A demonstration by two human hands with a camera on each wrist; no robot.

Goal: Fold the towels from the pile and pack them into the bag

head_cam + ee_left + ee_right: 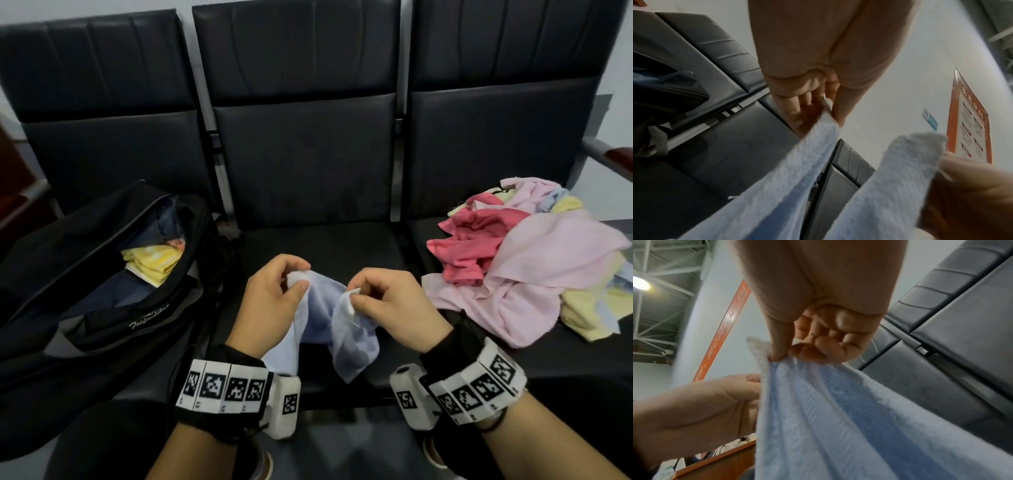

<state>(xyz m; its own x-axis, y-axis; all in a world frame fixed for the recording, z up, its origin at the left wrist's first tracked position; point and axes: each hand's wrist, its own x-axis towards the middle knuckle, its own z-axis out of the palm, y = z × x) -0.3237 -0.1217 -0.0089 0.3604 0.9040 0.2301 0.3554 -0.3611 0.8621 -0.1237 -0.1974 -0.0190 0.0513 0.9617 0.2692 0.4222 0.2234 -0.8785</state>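
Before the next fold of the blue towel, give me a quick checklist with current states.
1. Left hand pinches a corner of the blue towel: ok.
2. Right hand pinches the other corner: ok.
3. Towel spread flat between the hands: not ok, it sags bunched.
4. Middle seat bare for laying it down: ok.
5. Bag open, yellow towel inside: ok.
6. Room left in the bag: cannot tell.

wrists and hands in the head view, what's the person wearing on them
Both hands, left hand and right hand, are bare, with no gloves. Each wrist carries a black strap with a band of white tiles printed with black square codes, plus a white boxy camera housing bearing its own code. A thin dark band sits behind the right wristband.
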